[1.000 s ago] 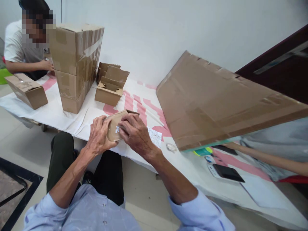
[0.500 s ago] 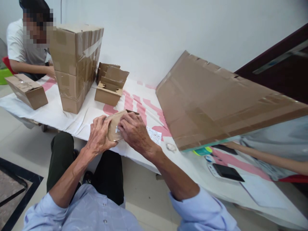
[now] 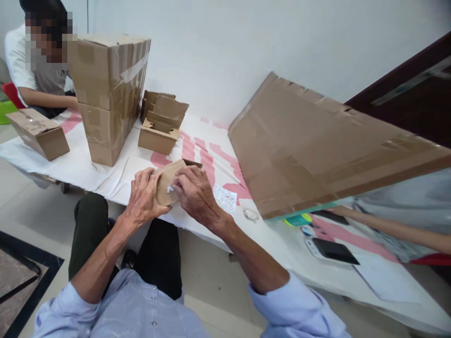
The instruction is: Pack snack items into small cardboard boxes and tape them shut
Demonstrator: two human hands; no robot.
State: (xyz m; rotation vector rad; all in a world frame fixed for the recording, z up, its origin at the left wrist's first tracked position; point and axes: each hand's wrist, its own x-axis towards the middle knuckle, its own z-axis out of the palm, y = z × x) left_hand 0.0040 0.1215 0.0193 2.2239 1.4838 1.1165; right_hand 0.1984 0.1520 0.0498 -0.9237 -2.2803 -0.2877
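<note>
My left hand [image 3: 143, 195] is closed round the left end of a small brown cardboard box [image 3: 165, 180], thumb along its near edge. The box is tilted at the table's front edge, its dark far edge showing behind my fingers. My right hand [image 3: 195, 190] is bent over the box, its fingertips pinched together at a small white label [image 3: 170, 188] with dark marks on the face of the box. Part of the label is hidden by the fingers. Just right of my right hand lies a white sheet with printed marks [image 3: 225, 199].
A taped stack of cartons [image 3: 109, 98] stands left, with an open box [image 3: 160, 131] beside it and a closed box [image 3: 37, 134] further left. A large cardboard panel [image 3: 317, 150] leans on the right. Beyond lie a white device [image 3: 333, 251] and paper [image 3: 385, 279]. Other people sit at both sides.
My right hand has shifted slightly, uncovering a little more of the box's face. My left hand keeps its hold. The view has moved a little.
</note>
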